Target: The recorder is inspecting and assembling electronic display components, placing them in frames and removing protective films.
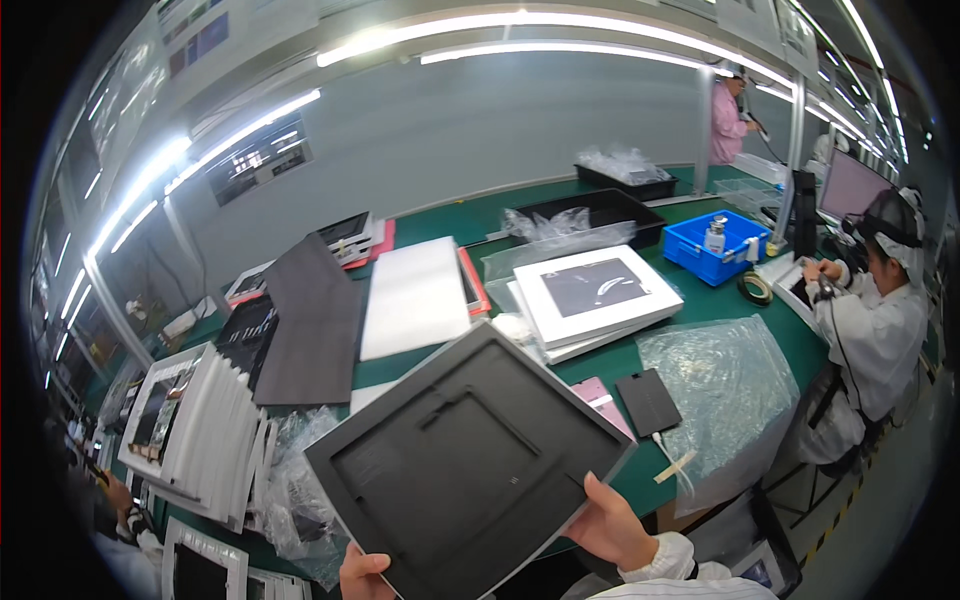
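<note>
left hand [362, 575] grips dark foam tray [470, 460] at near edge | right hand [612, 525] grips its right corner | tray tilted above green bench [720, 305] | white boxes [595, 295] beyond

From my remote seat I count one dark foam tray [470, 460], my landmark. Behind it lie one white foam sheet [415, 295], one dark grey sheet [312, 320] and two stacked white flat boxes [597, 298]. To its right sit one small black pad [648, 402], one blue bin [716, 247] and one tape roll [756, 287]. I count two other people.
</note>
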`<state>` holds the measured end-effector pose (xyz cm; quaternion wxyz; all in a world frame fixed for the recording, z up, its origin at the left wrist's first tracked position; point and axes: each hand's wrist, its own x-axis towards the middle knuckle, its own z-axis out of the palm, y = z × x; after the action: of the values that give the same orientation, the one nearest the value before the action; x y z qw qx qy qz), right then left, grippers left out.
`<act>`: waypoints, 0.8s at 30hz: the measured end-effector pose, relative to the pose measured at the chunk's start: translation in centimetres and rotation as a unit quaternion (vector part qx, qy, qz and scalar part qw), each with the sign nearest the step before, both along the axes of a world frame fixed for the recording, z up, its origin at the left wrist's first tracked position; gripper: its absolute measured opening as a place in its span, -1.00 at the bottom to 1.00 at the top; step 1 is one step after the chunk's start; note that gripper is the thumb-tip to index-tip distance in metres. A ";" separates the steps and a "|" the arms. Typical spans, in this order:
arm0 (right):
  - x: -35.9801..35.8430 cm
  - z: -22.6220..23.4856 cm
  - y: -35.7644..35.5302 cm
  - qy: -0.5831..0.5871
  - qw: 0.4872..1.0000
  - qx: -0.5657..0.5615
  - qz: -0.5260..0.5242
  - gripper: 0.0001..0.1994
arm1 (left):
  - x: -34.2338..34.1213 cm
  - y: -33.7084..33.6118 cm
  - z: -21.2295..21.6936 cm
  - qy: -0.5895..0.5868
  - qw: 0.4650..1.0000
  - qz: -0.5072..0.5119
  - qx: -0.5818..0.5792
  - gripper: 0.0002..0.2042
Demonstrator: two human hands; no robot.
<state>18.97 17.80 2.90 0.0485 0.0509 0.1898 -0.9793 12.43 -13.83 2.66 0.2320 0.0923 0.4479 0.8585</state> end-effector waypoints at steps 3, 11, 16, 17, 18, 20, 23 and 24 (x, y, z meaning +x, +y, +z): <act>2.5 -1.4 -2.4 -0.015 0.983 0.120 -0.135 -0.46 | 0.1 -0.2 1.2 -0.106 0.994 0.003 0.022 -0.45; 6.0 -6.7 0.0 -0.058 0.957 0.043 -0.280 -0.37 | -5.0 -0.3 1.5 0.127 0.927 0.026 -0.351 -0.48; 7.2 -6.9 1.5 -0.084 0.929 0.082 -0.352 -0.37 | -10.9 -1.6 -0.6 0.373 0.621 0.208 -0.657 -0.33; 7.2 -6.8 1.3 -0.090 0.929 0.094 -0.346 -0.38 | -11.6 -1.8 -1.0 0.369 0.569 0.191 -0.710 -0.28; 7.4 -6.5 1.0 -0.096 0.927 0.105 -0.347 -0.38 | -12.1 -1.9 -1.4 0.335 0.575 0.161 -0.729 -0.20; 7.3 -6.2 0.2 -0.082 0.925 0.091 -0.360 -0.47 | -12.9 -2.0 -1.8 0.331 0.585 0.159 -0.723 -0.17; 6.8 -5.7 -0.9 -0.109 0.935 0.076 -0.330 -0.53 | -13.5 -1.9 -1.7 0.380 0.619 0.191 -0.660 -0.16; 6.5 -5.6 -1.5 -0.096 0.937 0.071 -0.329 -0.54 | -13.4 -1.9 -1.4 0.379 0.635 0.214 -0.638 -0.17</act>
<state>25.46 16.29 -2.66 -0.2618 0.2076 0.2256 -0.9151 -0.97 -15.69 1.28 -0.1478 0.1402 0.9399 0.2741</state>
